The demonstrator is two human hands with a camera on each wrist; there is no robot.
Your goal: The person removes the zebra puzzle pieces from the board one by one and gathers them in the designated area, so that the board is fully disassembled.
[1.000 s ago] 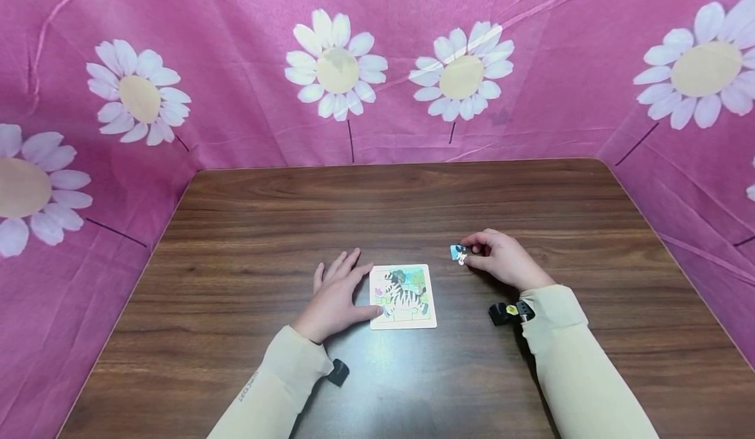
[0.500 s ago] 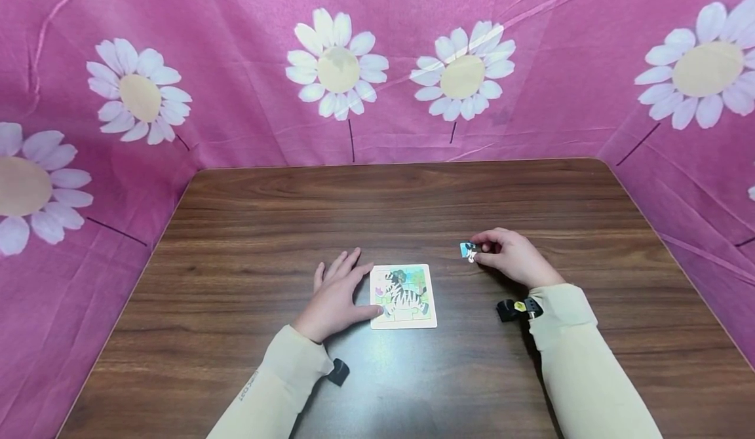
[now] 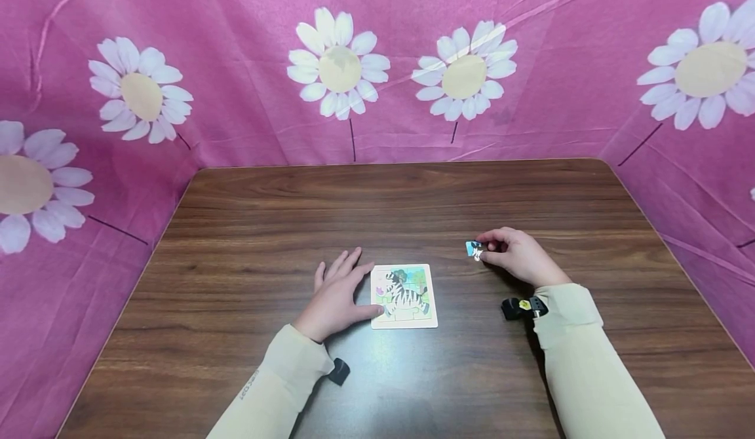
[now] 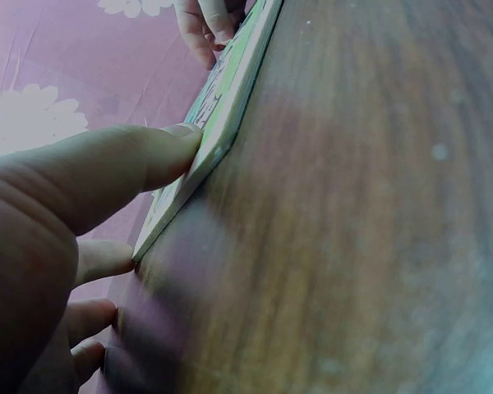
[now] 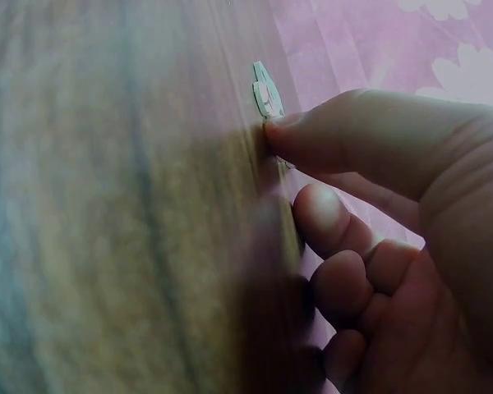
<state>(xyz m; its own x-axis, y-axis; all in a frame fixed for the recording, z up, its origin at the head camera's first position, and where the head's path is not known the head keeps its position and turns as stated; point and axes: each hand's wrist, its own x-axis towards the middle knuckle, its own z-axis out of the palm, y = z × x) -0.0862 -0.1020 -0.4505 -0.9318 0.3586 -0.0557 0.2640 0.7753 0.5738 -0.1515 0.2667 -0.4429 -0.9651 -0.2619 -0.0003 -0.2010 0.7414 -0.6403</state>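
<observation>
A square zebra jigsaw puzzle (image 3: 408,295) in a pale frame lies flat on the table. My left hand (image 3: 331,301) rests at its left side, fingers spread on the wood. The left wrist view has the thumb (image 4: 140,164) laid over the near edge of the puzzle and the index finger at its corner. To the right and a bit farther back, my right hand (image 3: 523,257) pinches a small puzzle piece (image 3: 470,249) with blue, black and white print. In the right wrist view the thumb covers part of this piece (image 5: 267,98), low over the table, with the other fingers curled.
The brown wooden table (image 3: 283,209) reaches back to a pink cloth (image 3: 248,85) printed with white daisies, which also hangs along both sides. Black wrist straps (image 3: 338,372) show beneath both cream sleeves (image 3: 590,360).
My right hand has drawn the puzzle piece a little to the right and slightly back, away from the puzzle. The left hand and the puzzle have stayed put.
</observation>
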